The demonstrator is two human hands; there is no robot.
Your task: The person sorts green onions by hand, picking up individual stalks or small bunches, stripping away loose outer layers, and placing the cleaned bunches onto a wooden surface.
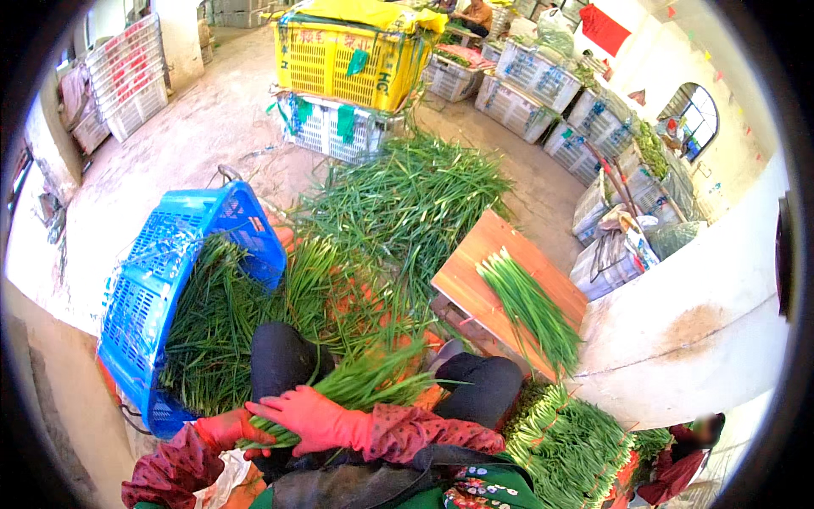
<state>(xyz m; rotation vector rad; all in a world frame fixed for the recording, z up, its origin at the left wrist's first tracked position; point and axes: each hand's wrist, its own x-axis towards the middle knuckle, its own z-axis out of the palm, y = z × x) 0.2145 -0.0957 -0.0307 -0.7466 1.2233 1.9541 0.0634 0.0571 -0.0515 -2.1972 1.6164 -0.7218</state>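
A loose bunch of garlic chives (373,382) lies across my lap, its leaf tips pointing right. My left hand (227,431), in a pinkish-red rubber glove, closes on the bunch's left end. Over the stems, my gloved right hand (318,420) is wrapped from above, just right of the left one. To my left, a blue plastic crate (144,288) lies tipped on its side, with more chives spilling out of it. A neat sheaf of chives (534,314) rests on a slanting wooden board (471,263) at the front right.
A big heap of loose chives (415,204) covers the floor ahead. Beyond it, a yellow crate (352,64) sits on a white crate (331,127). Tied bundles (568,441) are piled at my right, near another person (678,458). White crates (538,76) line the right wall.
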